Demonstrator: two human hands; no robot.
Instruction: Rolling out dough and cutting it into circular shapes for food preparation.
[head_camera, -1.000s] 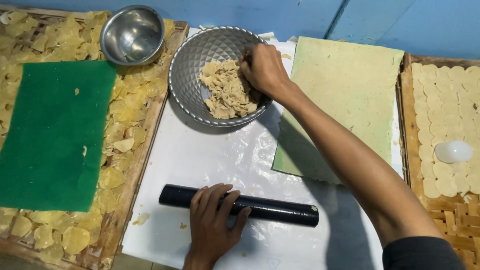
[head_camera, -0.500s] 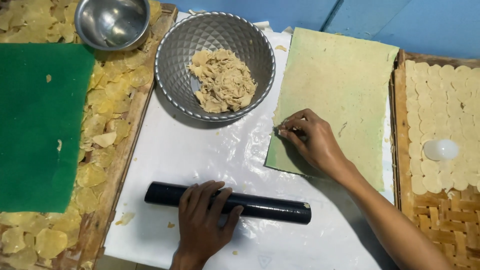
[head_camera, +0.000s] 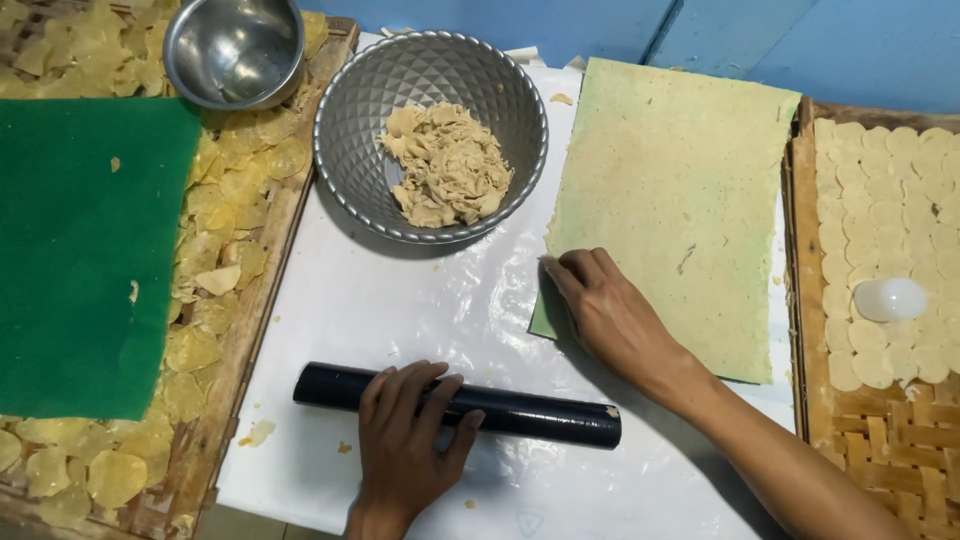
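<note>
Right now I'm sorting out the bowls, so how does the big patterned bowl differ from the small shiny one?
The patterned bowl is larger and holds a heap of dough scraps; the small shiny bowl looks empty. The patterned bowl has a dimpled, matte grey surface and sits on the white plastic sheet; the small shiny bowl is smooth, mirror-like and rests on the left wooden tray. Both are round metal.

Around the patterned bowl (head_camera: 431, 137): dough scraps (head_camera: 447, 165) in it, small bowl (head_camera: 233, 48) left, flat sheet (head_camera: 676, 205) right, roller (head_camera: 456, 403) in front under the left hand (head_camera: 405, 445).
</note>
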